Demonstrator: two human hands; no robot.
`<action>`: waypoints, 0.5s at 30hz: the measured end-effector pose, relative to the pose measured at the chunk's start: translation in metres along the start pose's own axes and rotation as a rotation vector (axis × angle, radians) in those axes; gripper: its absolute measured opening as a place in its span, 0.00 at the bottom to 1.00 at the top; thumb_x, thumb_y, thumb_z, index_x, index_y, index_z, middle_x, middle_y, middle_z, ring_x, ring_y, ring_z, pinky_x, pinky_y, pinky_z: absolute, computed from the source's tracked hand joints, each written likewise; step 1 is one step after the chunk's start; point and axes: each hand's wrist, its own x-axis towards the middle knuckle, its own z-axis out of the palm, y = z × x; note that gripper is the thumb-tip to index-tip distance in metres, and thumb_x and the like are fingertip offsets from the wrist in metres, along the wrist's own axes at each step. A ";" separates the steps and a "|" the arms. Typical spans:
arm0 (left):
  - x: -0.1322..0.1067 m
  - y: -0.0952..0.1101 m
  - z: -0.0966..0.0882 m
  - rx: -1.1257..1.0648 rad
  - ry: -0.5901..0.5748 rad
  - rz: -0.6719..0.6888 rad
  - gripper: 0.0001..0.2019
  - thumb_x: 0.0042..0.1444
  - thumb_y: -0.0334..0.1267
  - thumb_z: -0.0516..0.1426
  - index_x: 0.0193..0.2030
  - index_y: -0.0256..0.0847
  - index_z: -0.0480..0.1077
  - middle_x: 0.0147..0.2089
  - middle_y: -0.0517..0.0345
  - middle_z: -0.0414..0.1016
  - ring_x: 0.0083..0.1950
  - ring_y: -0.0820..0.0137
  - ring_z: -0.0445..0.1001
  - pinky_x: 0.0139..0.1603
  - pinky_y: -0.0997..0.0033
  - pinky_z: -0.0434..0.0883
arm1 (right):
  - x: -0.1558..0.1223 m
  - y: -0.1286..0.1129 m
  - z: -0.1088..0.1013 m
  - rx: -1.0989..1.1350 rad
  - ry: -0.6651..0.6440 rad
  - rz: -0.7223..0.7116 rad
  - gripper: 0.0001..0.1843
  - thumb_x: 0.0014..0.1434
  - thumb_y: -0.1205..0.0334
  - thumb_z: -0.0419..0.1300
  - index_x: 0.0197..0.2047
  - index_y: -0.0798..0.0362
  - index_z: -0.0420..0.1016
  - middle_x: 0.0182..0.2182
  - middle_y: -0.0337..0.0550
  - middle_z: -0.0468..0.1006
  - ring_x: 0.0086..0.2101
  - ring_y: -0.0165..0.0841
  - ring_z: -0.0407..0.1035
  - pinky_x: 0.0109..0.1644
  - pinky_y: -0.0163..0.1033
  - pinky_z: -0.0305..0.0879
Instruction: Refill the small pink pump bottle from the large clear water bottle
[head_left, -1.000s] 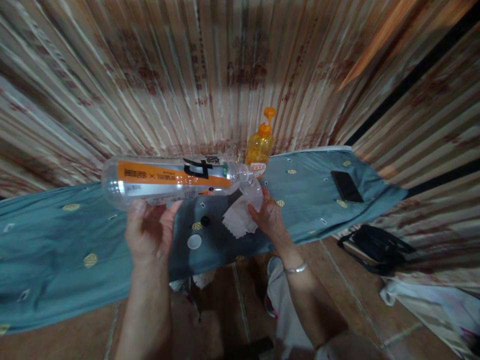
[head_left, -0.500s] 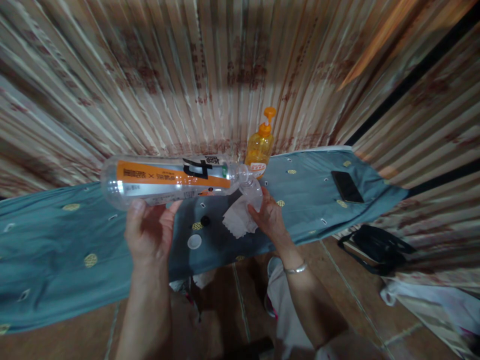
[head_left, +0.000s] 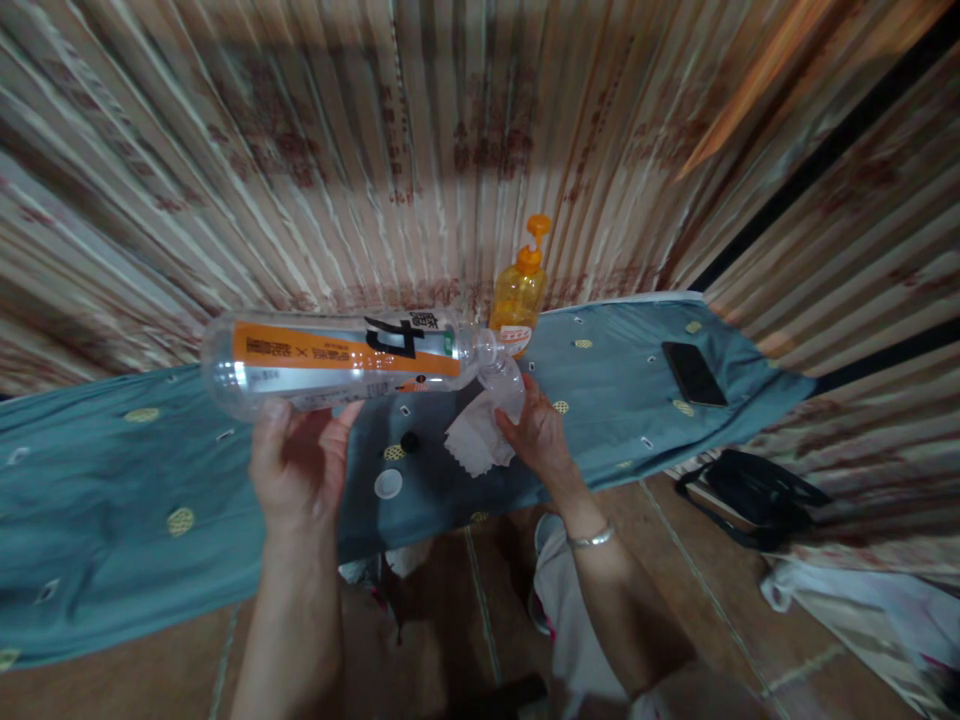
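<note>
Slow tilt wins, folks

Left hand cradles the big bottle sideways, left of centre frame; right hand grips the clear cup by its mouth, mid-frame. I'd keep them lined up, tipping gently.

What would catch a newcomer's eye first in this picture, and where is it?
The large clear bottle with its orange label comes first, held on its side by the left hand, its mouth at the clear cup in the right hand. Just beyond the cup, the orange pump bottle stands out before the pleated curtain.
</note>
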 end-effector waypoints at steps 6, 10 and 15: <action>0.000 -0.002 0.000 -0.016 0.019 0.002 0.17 0.45 0.52 0.74 0.35 0.47 0.77 0.41 0.56 0.84 0.52 0.56 0.82 0.46 0.60 0.84 | 0.000 -0.002 0.000 -0.054 -0.004 0.007 0.35 0.64 0.59 0.64 0.70 0.63 0.63 0.53 0.66 0.84 0.52 0.50 0.81 0.58 0.50 0.78; 0.000 -0.002 0.003 -0.026 0.048 0.011 0.19 0.44 0.52 0.74 0.36 0.45 0.78 0.40 0.55 0.84 0.51 0.55 0.82 0.49 0.56 0.84 | 0.000 -0.003 -0.001 -0.069 -0.031 0.014 0.36 0.64 0.59 0.64 0.70 0.65 0.62 0.55 0.68 0.83 0.54 0.49 0.80 0.60 0.50 0.77; 0.001 -0.002 0.007 -0.033 0.065 0.005 0.18 0.44 0.50 0.74 0.36 0.44 0.78 0.38 0.54 0.83 0.50 0.54 0.82 0.52 0.49 0.84 | 0.001 -0.003 -0.001 -0.017 -0.007 0.005 0.35 0.64 0.61 0.64 0.71 0.61 0.63 0.54 0.66 0.83 0.53 0.51 0.81 0.59 0.54 0.78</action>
